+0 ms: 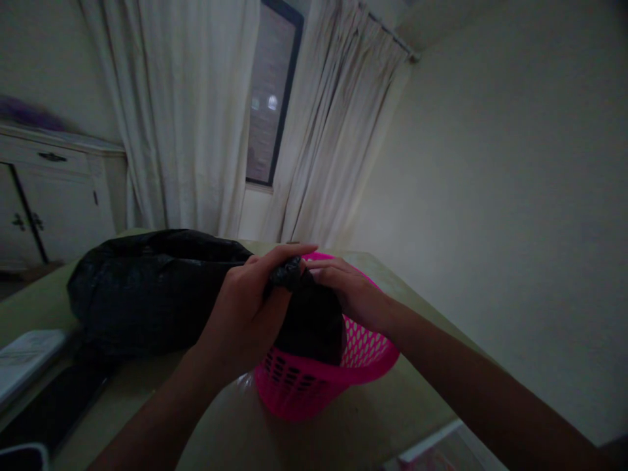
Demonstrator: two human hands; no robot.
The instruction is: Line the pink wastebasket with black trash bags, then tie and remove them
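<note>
Dim room, cream curtains [196, 111] and a dark window [272, 98] straight ahead of the hands, with a white cabinet [53, 196] off past the left hand. Everything sits on a greenish table [343, 432] that runs under both forearms.

Both hands meet over a pink plastic basket [314, 386] with a mesh wall. A small black bag [309, 320] sits down inside it, filling most of the opening, and its gathered neck sticks up at the top, right between the hands. The left hand [245, 314] is curled around that bunched neck from the near-left side, thumb and index finger closed on the twist. The right hand [353, 291] comes in from the far-right side, fingers bent and pressed onto the top of the bag, fingertips just touching the same knot. So neither hand is spread; both are closed in on the neck, though I can't tell exactly how tight the right one grips.

For geometry: the bag stands roughly upright in the basket, neck up, body hanging straight below the hands. The left hand looks like the one with the real hold, the right is more on top of it.

Left of the left hand, touching or nearly touching its wrist side, lies a much bigger black bag [147, 288] stretched sideways across the table. Further left and closer to the body are some papers [27, 360] and a dark flat thing [53, 405] I can't identify.
</note>
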